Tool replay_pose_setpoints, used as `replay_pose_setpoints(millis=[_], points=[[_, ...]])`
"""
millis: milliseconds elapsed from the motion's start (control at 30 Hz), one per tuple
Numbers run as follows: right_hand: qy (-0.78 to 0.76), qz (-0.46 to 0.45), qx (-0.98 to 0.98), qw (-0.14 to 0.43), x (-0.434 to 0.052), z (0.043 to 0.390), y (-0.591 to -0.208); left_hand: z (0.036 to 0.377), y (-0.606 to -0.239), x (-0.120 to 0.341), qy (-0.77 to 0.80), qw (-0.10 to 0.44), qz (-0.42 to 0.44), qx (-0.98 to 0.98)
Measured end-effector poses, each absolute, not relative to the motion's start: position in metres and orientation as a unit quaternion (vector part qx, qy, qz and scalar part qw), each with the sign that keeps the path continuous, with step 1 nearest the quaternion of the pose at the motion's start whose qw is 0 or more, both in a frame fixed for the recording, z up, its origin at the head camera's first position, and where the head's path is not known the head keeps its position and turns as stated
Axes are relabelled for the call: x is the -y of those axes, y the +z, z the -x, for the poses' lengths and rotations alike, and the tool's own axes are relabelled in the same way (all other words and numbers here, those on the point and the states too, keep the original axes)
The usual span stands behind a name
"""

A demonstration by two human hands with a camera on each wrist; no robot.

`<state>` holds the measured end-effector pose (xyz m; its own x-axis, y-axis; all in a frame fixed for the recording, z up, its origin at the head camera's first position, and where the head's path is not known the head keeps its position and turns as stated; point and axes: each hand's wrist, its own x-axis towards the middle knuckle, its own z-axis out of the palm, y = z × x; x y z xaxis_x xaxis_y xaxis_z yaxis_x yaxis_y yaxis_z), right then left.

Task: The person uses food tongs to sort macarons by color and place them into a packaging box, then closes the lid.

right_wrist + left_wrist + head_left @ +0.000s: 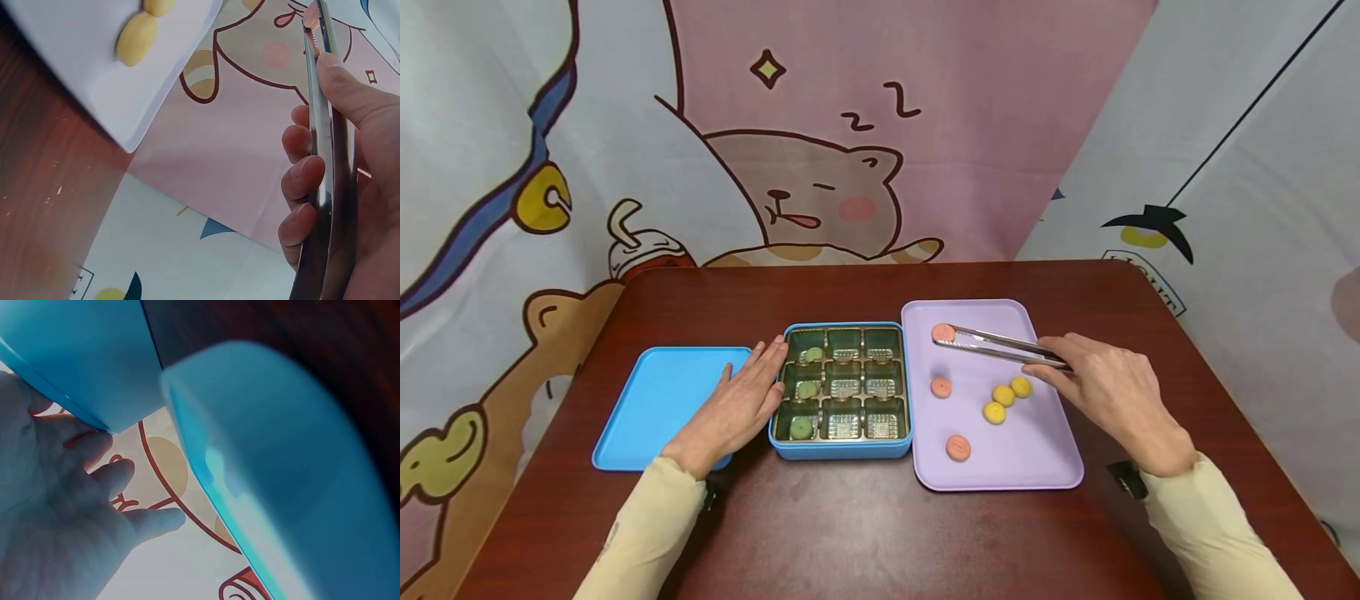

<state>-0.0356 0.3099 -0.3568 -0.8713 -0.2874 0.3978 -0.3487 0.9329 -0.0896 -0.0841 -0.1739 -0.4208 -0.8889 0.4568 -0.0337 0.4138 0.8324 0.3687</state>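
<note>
My right hand (1112, 396) grips metal tongs (322, 187). Between the tong tips is a round pink piece (943, 333), at the far left of the lilac tray (1000, 471). Two more pink pieces (958, 447) and three yellow ones (994, 412) lie on that tray. Left of it stands a blue box (842, 452) with a gold compartment insert; three green pieces (801, 427) sit in its left column, one per compartment. My left hand (737, 412) rests against the box's left side, fingers stretched out, as the left wrist view also shows.
A shallow blue tray-like lid (658, 408) lies left of the box, partly under my left forearm in the head view. All stand on a dark red-brown table (850, 533). A printed cartoon curtain (1000, 125) hangs behind the table.
</note>
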Motion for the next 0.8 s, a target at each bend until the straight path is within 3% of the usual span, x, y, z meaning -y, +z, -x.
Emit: replay_pose_setpoints(millis=[800], points=[[0.090, -0.189, 0.957, 0.201, -0.277, 0.046, -0.342, 0.084, -0.422, 0.174, 0.179, 0.058, -0.228, -0.955]])
